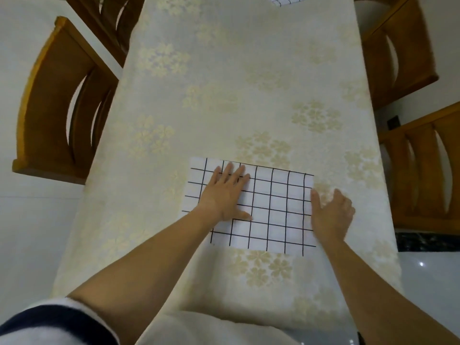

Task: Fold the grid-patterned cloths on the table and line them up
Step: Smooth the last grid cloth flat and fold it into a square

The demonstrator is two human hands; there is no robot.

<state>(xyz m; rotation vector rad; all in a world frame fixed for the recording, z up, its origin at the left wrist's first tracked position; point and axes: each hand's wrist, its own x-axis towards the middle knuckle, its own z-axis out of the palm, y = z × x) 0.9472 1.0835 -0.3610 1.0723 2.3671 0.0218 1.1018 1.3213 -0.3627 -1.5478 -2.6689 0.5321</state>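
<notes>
White floor tiles run down both sides of a long surface (224,95) covered in a cream covering with pale gold flower clusters. Wooden chairs stand along it: two on the left (57,108) and two on the right (398,58), all with their backs close against its long edges.

From my seat at the controls I see the grid-patterned cloth (273,212) lying flat as a rectangle on the surface, close to the near edge and a little right of the middle. It is white with thin black lines. Its long sides run roughly across the surface, slightly skewed so the far right corner sits nearer than the far left one. I cannot tell how many layers it has.

My left grip (224,195) lies palm down on the left half of that cloth, fingers straight and spread toward its far edge, thumb stretched out to the right, holding nothing.

My right grip (332,215) sits at the cloth's right edge. The thumb lies along that edge, and the other fingers are bent over the cream covering just beside it. That grip is blurred, and I cannot tell whether it pinches the edge or only rests against it.

A second grid cloth (288,0) shows at the far end of the surface, right of the middle, mostly cut off by the top of the view and well apart from the first.

At the lower left, a white sleeve (49,322) with a dark band covers my left upper arm.
</notes>
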